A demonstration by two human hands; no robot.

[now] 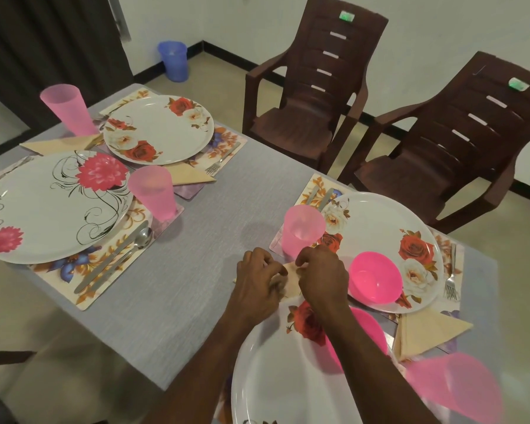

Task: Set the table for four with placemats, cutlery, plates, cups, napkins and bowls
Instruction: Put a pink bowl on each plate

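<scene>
I see a beige napkin (289, 281) lying on the grey table (214, 228), just beyond the rim of the nearest rose plate (282, 371) at the table's near edge. My left hand (259, 280) and right hand (320, 275) both sit on it with fingers curled, pinching its folds, so most of the napkin is hidden. A pink cup (302, 231) stands just past the right hand, beside a second rose plate (386, 249) carrying a pink bowl (374, 276). Another pink bowl (361, 335) shows under my right forearm. A fork (452, 276) lies along the right edge, with a folded napkin (429, 330) nearer me. Two further settings fill the left side. Two brown chairs (312, 87) stand beyond the table's far edge.
</scene>
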